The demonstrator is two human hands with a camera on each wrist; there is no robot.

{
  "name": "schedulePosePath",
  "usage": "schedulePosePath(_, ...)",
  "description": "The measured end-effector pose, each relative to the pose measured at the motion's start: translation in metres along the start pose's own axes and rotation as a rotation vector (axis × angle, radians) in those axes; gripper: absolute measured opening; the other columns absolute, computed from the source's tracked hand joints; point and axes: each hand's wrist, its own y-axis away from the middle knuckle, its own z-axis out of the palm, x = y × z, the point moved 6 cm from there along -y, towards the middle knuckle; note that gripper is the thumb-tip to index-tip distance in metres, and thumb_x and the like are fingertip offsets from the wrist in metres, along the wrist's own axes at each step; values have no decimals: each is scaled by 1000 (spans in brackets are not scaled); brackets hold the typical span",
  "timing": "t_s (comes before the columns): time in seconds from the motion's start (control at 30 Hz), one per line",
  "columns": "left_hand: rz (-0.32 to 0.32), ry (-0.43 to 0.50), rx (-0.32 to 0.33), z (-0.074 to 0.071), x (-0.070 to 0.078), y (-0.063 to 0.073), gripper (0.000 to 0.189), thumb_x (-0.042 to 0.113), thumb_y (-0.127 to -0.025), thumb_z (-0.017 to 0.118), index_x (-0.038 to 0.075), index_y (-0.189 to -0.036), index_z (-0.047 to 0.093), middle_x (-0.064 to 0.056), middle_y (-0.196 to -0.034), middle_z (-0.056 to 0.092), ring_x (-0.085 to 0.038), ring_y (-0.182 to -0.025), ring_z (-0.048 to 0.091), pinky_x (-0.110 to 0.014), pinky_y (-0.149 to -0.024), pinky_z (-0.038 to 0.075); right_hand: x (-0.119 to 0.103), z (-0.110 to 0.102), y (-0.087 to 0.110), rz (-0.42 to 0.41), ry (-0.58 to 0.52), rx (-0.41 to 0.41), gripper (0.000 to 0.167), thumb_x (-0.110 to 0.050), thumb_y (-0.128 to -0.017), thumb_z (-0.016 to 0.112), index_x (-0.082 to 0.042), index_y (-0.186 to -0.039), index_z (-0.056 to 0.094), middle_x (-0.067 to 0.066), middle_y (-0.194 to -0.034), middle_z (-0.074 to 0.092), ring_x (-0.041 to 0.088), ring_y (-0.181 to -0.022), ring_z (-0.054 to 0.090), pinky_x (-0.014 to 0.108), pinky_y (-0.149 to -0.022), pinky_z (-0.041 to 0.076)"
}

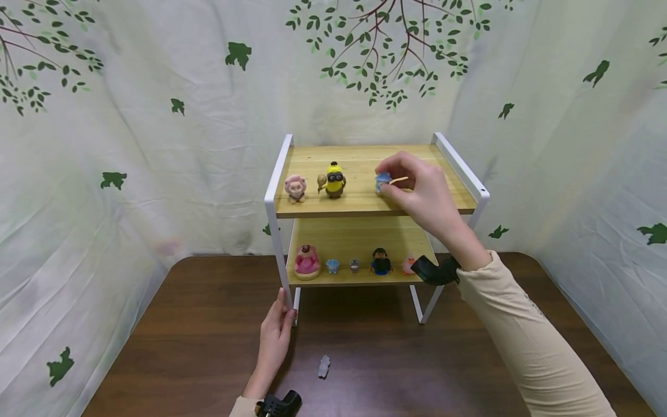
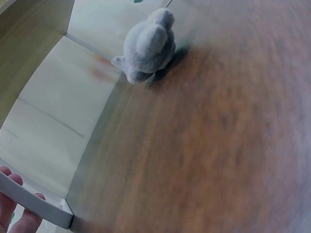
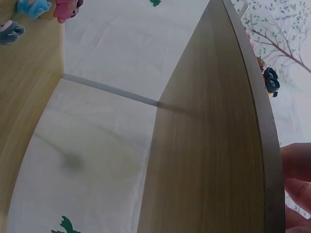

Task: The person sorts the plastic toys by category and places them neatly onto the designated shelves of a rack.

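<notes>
On the two-tier shelf's top board (image 1: 359,205), my right hand (image 1: 429,194) pinches a small blue figurine (image 1: 382,180) between thumb and fingers. To its left stand a yellow figurine (image 1: 334,180) with dark goggles and a pink figurine (image 1: 296,189). Low at the left, my left hand (image 1: 275,336) holds the shelf's white front leg (image 1: 279,263); its fingers (image 2: 14,178) show around the bar in the left wrist view. A small grey figurine (image 1: 324,366) lies on the table before the shelf, also seen in the left wrist view as a fuzzy grey figurine (image 2: 148,46).
The lower board (image 1: 359,234) bears a pink bear (image 1: 307,262), a light blue figurine (image 1: 332,266), a tiny grey one (image 1: 354,266), a dark-haired figurine (image 1: 381,262) and a pink one (image 1: 408,264). A leaf-patterned curtain (image 1: 208,174) surrounds the brown table (image 1: 182,336).
</notes>
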Motion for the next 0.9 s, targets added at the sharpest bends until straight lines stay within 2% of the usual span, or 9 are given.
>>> schedulePosePath(0.17,7,-1,0,0,0,-1,80,-21,-80,61,9,-148,32,-3,-81,50,-10,-68,44,-17,-58,38,1,2,1,7,34,-28,17,7,-86,65,2,-102,63,11,-99,65,19,-89,63,29,-79,53)
schedulePosePath(0.37,-5,0,-4,0,0,0,77,-21,-80,61,7,-147,32,-4,-81,50,-10,-68,45,-17,-57,39,1,3,1,-2,43,-34,18,7,-86,65,2,-103,63,10,-100,65,19,-90,63,28,-79,53)
schedulePosePath(0.67,-3,3,-3,0,1,0,82,-21,-80,62,11,-149,31,-4,-81,51,-11,-67,46,-16,-57,40,2,1,3,7,-19,-33,23,8,-86,65,5,-108,62,14,-107,62,20,-96,60,28,-83,52)
schedulePosePath(0.9,-3,15,-4,-1,2,0,84,-21,-80,61,14,-150,30,-4,-81,51,-11,-67,45,-16,-57,39,2,-3,4,12,-63,0,25,7,-86,65,5,-111,61,17,-111,61,20,-101,58,30,-88,50)
